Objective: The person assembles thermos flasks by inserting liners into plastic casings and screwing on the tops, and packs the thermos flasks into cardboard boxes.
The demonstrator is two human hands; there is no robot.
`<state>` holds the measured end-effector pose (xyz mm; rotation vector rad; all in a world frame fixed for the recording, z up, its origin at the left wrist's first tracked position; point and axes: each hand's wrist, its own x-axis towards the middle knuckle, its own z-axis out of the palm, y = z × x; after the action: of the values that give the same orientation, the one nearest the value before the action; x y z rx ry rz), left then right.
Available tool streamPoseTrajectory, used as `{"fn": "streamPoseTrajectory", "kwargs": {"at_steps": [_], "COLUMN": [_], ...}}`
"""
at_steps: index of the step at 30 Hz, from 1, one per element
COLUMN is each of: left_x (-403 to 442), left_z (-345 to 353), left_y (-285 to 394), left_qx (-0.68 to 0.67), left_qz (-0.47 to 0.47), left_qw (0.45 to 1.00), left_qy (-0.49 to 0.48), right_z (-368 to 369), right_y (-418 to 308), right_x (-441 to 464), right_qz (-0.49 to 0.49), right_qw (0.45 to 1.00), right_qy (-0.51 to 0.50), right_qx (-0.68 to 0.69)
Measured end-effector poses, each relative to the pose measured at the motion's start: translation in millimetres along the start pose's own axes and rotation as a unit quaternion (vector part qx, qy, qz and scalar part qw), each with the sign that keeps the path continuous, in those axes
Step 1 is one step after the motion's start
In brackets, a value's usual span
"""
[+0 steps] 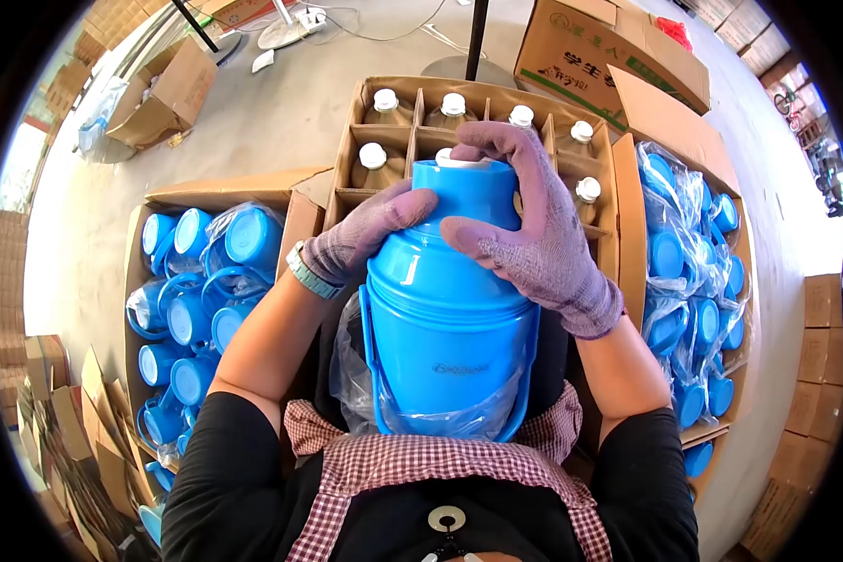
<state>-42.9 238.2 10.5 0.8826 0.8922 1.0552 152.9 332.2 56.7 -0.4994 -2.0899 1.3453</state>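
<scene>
A large blue plastic thermos jug (pixel 448 328) stands upright against my lap, its carrying handle (pixel 369 361) hanging down around the body. Clear plastic film (pixel 351 375) is bunched about its lower part. My left hand (pixel 375 225), in a purple-grey glove, grips the left side of the neck, thumb in front and the other fingers hidden behind. Over the blue top piece (pixel 464 192) curves my gloved right hand (pixel 543 225), with its thumb at the front and its fingers at the upper rim. Something white shows just past that rim; I cannot tell whether it belongs to the jug.
Directly ahead, a divided carton (pixel 485 86) holds several white-capped bottles (pixel 372 155). Cartons of blue jugs flank me, left (pixel 189 318) and right (pixel 667 255). Flattened cardboard (pixel 89 440) leans at the lower left. A pole (pixel 478 37) stands beyond, near a large printed box (pixel 581 56).
</scene>
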Motion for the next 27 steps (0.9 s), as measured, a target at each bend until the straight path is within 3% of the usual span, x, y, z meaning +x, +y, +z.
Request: {"fn": "streamPoseTrajectory", "kwargs": {"at_steps": [3, 4, 6, 7, 9, 10, 13, 14, 15, 16, 19, 21, 22, 23, 24, 25, 27], "left_x": [-11.6, -15.5, -19.4, -23.7, -32.2, -33.6, -30.3, -34.2, -20.4, -6.3, 33.4, 44.9, 47.0, 46.0, 42.8, 37.7, 22.4], "left_z": [12.2, 23.7, 35.4, 44.6, 62.5, 58.9, 32.9, 8.7, -16.6, -36.2, -52.2, -42.3, -36.9, -32.0, -25.4, -19.0, -2.6], "left_y": [12.9, 16.4, 11.7, 17.6, 22.4, 17.2, -2.1, -11.0, -34.4, -51.2, -61.9, -55.9, -51.5, -47.2, -44.5, -41.0, -32.5], "left_qx": [0.017, 0.025, 0.182, 0.309, 0.334, 0.344, 0.139, 0.085, 0.027, -0.032, -0.148, -0.171, -0.177, -0.178, -0.178, -0.175, -0.164], "left_qz": [-0.004, 0.010, 0.027, 0.038, 0.035, 0.049, 0.070, 0.098, 0.037, -0.022, -0.023, 0.005, 0.018, 0.035, 0.051, 0.067, 0.098], "left_qw": [0.999, 0.995, 0.962, 0.921, 0.908, 0.905, 0.972, 0.988, 0.995, 0.994, 0.979, 0.974, 0.972, 0.970, 0.969, 0.967, 0.965], "left_qy": [0.041, 0.098, 0.201, 0.233, 0.249, 0.246, 0.178, 0.089, 0.092, 0.102, 0.139, 0.151, 0.156, 0.162, 0.165, 0.170, 0.181], "right_z": [0.9, 0.0, 9.6, 17.3, 24.5, 21.2, 4.9, 7.1, 4.1, 16.7, 26.1, 1.7, -23.4, -50.2, -67.8, -64.4, -44.2], "right_y": [30.9, 49.2, 76.8, 86.7, 94.2, 93.1, 51.8, 33.6, -3.4, -27.6, -94.4, -95.7, -84.3, -56.2, -46.4, -45.5, -71.1], "right_x": [6.8, 9.2, 7.5, 6.0, 3.1, 1.4, -14.4, -16.6, -20.4, -33.6, -40.6, -30.2, -11.1, 16.3, 41.0, 51.9, 62.1], "right_qz": [-0.023, -0.034, -0.033, -0.018, 0.035, 0.052, 0.102, 0.110, 0.161, 0.074, -0.024, -0.013, 0.008, -0.192, -0.325, -0.307, -0.279], "right_qw": [0.991, 0.979, 0.942, 0.917, 0.871, 0.880, 0.913, 0.948, 0.980, 0.974, 0.929, 0.941, 0.972, 0.949, 0.907, 0.932, 0.892], "right_qy": [-0.025, -0.040, -0.057, -0.064, -0.083, -0.081, -0.066, -0.008, 0.027, 0.061, -0.067, -0.067, -0.018, -0.020, -0.065, -0.151, -0.354], "right_qx": [0.130, 0.197, 0.329, 0.393, 0.484, 0.466, 0.389, 0.297, 0.113, -0.207, -0.363, -0.332, -0.235, -0.249, -0.258, -0.117, 0.038]}}
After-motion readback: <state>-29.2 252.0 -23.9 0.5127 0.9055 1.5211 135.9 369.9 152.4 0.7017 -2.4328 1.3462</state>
